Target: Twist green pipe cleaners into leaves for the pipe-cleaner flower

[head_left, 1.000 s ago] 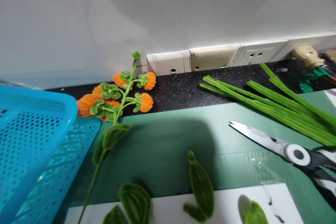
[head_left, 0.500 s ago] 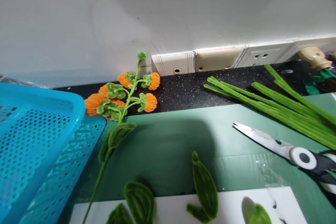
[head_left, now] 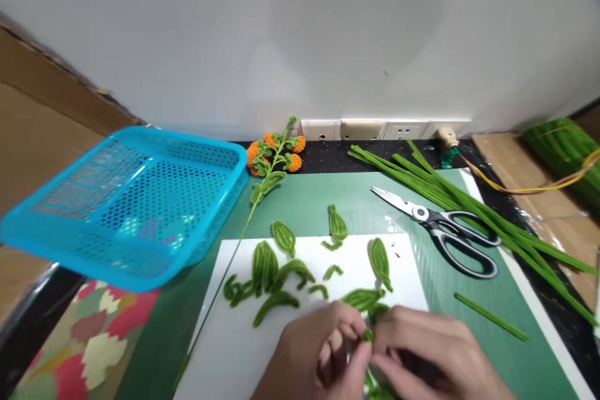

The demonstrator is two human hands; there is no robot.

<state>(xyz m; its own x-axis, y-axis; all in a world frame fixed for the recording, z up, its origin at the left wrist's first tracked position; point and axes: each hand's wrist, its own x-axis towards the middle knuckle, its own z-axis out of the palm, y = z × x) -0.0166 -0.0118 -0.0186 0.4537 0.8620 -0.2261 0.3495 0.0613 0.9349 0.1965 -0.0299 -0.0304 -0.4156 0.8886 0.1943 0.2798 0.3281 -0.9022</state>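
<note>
Low in the view, my left hand (head_left: 323, 347) and my right hand (head_left: 429, 347) meet over the white sheet (head_left: 290, 344). Fingertips of both are closed on a small green pipe cleaner piece (head_left: 368, 335); more green shows beneath them, partly hidden. Just beyond the fingers lies a looped pipe cleaner leaf (head_left: 360, 299). Several similar leaves, such as one upright leaf (head_left: 379, 259) and a curved leaf (head_left: 275, 306), are scattered on the sheet along with short green scraps (head_left: 332, 272).
A blue perforated basket (head_left: 206, 244) stands at the left. Beside it lies an orange-flowered pipe cleaner stem (head_left: 272, 181). Scissors (head_left: 419, 212), long green pipe cleaners (head_left: 431, 190) and a single short length (head_left: 492, 317) are on the right. Wall sockets (head_left: 360, 130) line the back.
The view has drawn back from the wall, so things look smaller and more of the table shows. Both hands, out of sight before, are now in view at the bottom.
</note>
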